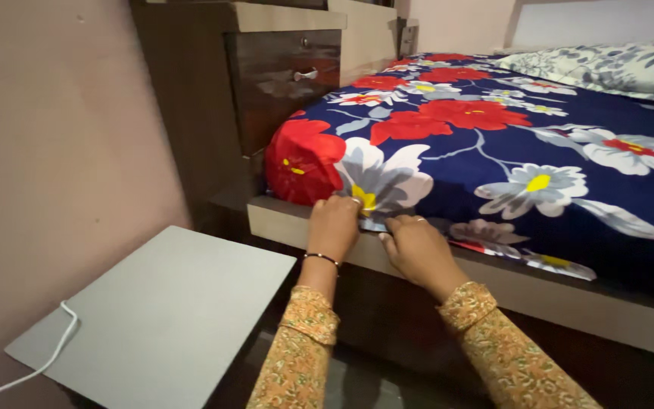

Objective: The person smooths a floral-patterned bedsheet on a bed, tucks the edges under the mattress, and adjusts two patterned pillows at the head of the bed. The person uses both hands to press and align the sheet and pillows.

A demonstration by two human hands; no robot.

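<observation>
Tucking step at the bed corner: left hand (333, 225) and right hand (416, 246) each grip closed on the bedsheet (493, 144) edge; next, likely push it under the mattress along the bed frame (569, 299).

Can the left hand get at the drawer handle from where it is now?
Probably yes. The left hand rests on the bedsheet edge, and the drawer handle sits above it with nothing between them.

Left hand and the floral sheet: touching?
Touching. The head view shows the left hand with fingertips pressed on the sheet edge at the mattress corner, no gap visible.
</observation>
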